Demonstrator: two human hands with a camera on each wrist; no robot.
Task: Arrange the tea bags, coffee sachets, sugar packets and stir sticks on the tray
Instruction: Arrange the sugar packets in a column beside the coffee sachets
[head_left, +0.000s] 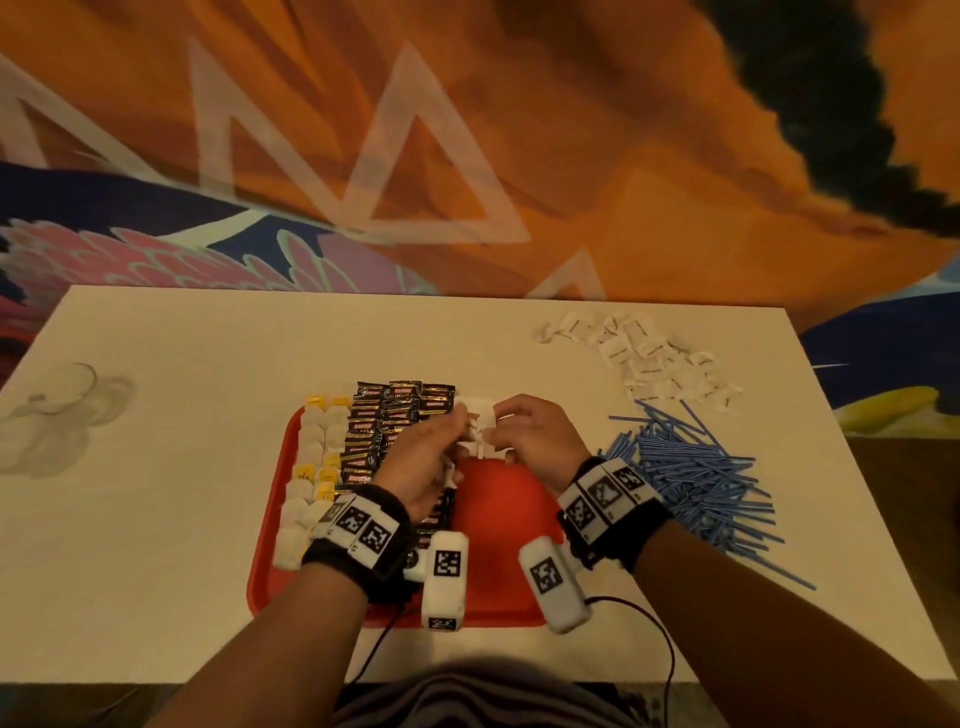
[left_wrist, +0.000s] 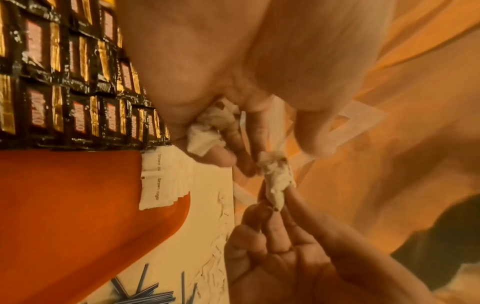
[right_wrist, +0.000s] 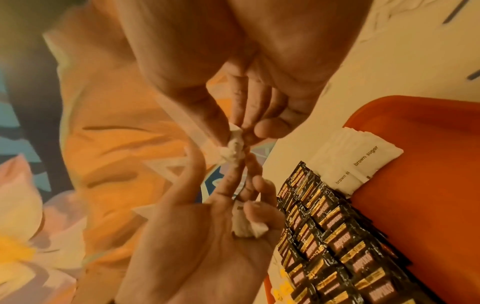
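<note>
1. Nearest, both forearms reach in over the near edge of the white counter (head_left: 156, 519), each wrist wrapped in a black band with checkered marker tags.
2. The left hand (head_left: 421, 457) hovers over the middle of the red tray (head_left: 498, 519), fingers curled round a crumpled wad of white sugar packets (left_wrist: 207, 131), pinched against the palm.
3. The right hand (head_left: 535, 436) meets it fingertip to fingertip, pinching one more paper sugar packet (left_wrist: 276, 181); it is too crushed to read.
4. Beneath them, a neat fanned row of flat packets printed "brown sugar" (right_wrist: 358, 160) lies by the tray's far edge.
5. Glossy black-and-gold coffee sachets (head_left: 395, 421) overlap like shingles left of centre, partly hidden by the left hand.
6. White tea bags with yellow tags (head_left: 311, 467) line the tray's left side.
7. Thin blue stir sticks (head_left: 696, 467) sprawl by the counter's right edge.
8. Loose white packets (head_left: 649, 358) lie heaped near the far right corner.
</note>
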